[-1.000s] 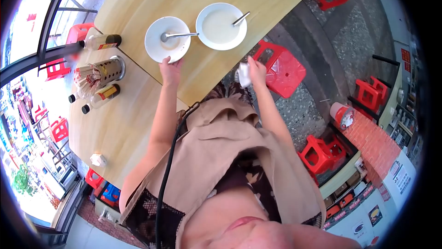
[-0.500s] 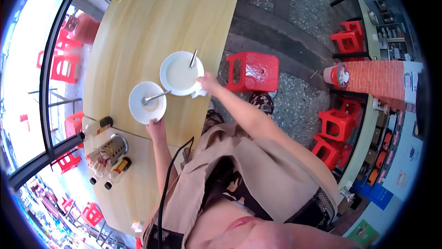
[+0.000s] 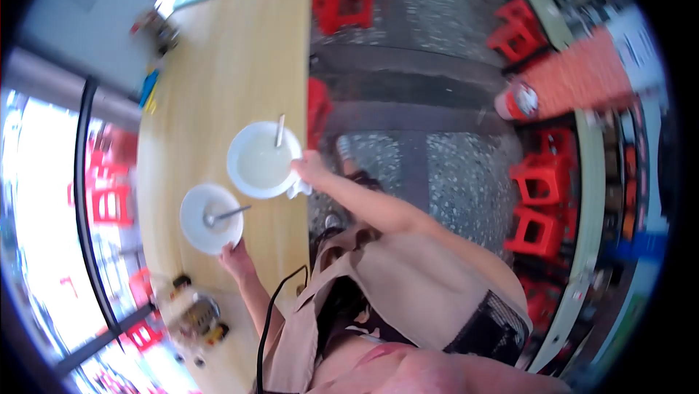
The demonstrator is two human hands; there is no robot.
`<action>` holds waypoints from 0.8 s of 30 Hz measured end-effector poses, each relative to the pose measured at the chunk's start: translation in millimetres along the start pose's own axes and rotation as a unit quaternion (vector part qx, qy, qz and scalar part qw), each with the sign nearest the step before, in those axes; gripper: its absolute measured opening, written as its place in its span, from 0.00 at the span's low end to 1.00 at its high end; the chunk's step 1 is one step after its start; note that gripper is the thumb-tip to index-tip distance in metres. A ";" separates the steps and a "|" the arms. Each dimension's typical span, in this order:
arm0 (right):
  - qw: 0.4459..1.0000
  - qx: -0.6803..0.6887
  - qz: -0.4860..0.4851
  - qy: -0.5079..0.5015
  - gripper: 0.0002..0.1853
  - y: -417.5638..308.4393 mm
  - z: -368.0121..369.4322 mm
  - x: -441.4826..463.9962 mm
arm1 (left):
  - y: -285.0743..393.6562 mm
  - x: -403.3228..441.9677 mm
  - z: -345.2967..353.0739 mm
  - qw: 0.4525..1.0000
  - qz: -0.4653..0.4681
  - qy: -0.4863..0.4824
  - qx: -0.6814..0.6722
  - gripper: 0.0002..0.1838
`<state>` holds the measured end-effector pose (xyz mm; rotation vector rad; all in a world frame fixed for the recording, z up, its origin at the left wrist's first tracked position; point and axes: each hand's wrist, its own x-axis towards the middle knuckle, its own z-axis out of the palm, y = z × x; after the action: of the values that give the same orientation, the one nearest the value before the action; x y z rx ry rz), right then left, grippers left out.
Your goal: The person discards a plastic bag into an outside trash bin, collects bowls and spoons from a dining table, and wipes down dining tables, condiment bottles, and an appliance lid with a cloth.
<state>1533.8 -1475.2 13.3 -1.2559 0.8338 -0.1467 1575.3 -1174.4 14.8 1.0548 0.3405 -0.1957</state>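
My left hand (image 3: 234, 257) grips the near rim of a white bowl (image 3: 191, 230), with a metal spoon (image 3: 226, 216) resting in it and little liquid at the bottom. My right hand (image 3: 312, 170) is closed on the right rim of a larger white bowl (image 3: 244, 183) that contains pale liquid. A second spoon (image 3: 280, 132) leans against its far side. Beneath my right hand, a crumpled white tissue (image 3: 299, 188) sits against this bowl. Both bowls are over the wooden table (image 3: 218, 66); whether they touch it I cannot tell.
Seasoning bottles (image 3: 217, 333) and a metal utensil holder (image 3: 200, 315) stand at the table's near left. A red stool (image 3: 317, 111) is beside the table's right edge, with another red stool (image 3: 342, 8) farther off. A brick pillar (image 3: 582, 70) rises at the right.
The view has shifted along the table, so more of its far end shows. Both hands still grip their bowls, which appear lower and farther left in view.
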 end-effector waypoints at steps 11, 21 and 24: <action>0.992 -0.007 -0.013 0.122 0.16 -98.5 -242.9 43.9 | -76.4 -1.0 215.9 0.990 -0.060 -0.117 0.051 0.33; 0.948 -0.023 0.013 0.317 0.17 -197.1 -555.1 123.1 | -258.9 50.4 574.1 0.921 -0.286 -0.261 0.051 0.35; 0.917 0.084 -0.013 0.389 0.16 -224.1 -626.8 156.0 | -307.3 52.9 688.5 0.895 -0.267 -0.327 0.147 0.35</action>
<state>1326.7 -2121.6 95.5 -1.0352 1.4507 -0.7611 1650.8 -1925.5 53.1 1.1044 -0.0272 -1.0991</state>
